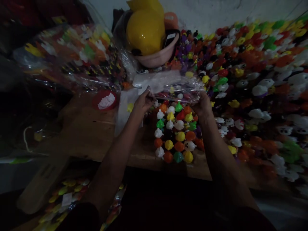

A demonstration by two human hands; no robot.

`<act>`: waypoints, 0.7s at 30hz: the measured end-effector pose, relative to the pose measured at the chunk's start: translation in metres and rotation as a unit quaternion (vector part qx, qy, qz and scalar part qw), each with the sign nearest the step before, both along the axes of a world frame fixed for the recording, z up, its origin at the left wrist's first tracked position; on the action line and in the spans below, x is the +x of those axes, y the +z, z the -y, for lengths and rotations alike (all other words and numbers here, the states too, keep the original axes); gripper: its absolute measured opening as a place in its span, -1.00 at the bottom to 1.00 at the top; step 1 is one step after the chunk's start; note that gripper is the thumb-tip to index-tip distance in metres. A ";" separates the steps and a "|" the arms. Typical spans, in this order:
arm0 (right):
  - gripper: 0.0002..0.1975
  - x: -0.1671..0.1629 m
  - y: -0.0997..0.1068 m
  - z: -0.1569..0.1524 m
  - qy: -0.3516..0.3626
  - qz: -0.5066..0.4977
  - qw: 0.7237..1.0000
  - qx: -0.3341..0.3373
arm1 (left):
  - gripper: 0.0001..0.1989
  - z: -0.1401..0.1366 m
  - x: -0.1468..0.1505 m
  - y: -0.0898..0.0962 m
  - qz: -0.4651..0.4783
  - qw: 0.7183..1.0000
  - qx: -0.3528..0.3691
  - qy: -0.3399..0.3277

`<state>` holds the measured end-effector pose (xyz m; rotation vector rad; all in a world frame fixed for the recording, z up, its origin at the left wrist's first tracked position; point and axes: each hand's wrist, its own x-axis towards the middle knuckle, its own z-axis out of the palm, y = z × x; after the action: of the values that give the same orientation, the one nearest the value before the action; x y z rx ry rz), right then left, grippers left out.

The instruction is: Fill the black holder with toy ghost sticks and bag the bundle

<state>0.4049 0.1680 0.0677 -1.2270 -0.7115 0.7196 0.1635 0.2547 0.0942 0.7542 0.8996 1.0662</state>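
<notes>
My left hand [143,101] and my right hand [203,105] grip opposite sides of a clear plastic bag [176,91], fingers closed on its film. Through the film some small coloured shapes show; I cannot tell whether they lie in the bag or under it. Just below the bag, small shiny plastic toys [180,136] in white, orange, yellow, green and red are set out in rows on the wooden table [93,139], between my forearms. White plastic sheets or bags [124,107] lie flat beside my left hand.
A large heap of similar toys [260,89] fills the right side. A pink basin [156,59] with a yellow rounded object [145,32] stands at the back. Filled clear bags [79,57] rest at back left. A red dish [106,100] holds white paper pieces.
</notes>
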 end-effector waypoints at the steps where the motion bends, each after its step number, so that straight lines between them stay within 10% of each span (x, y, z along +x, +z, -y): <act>1: -0.50 -0.003 -0.001 0.000 -0.019 -0.002 1.000 -0.012 | -0.60 0.002 0.004 -0.004 -0.008 1.000 0.015 -0.004; 8: -0.34 -0.013 0.000 0.030 -0.066 0.185 0.977 -0.084 | -0.63 0.022 0.010 -0.029 -0.145 0.978 0.144 -0.029; 21: -0.54 -0.034 -0.009 0.123 -0.027 0.393 0.918 -0.037 | -0.87 0.077 -0.033 -0.017 -0.301 0.905 0.300 -0.004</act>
<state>0.3704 0.0449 0.0587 -1.6104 -1.3074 0.1769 0.1301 0.1772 0.0773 1.6650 1.0862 1.1321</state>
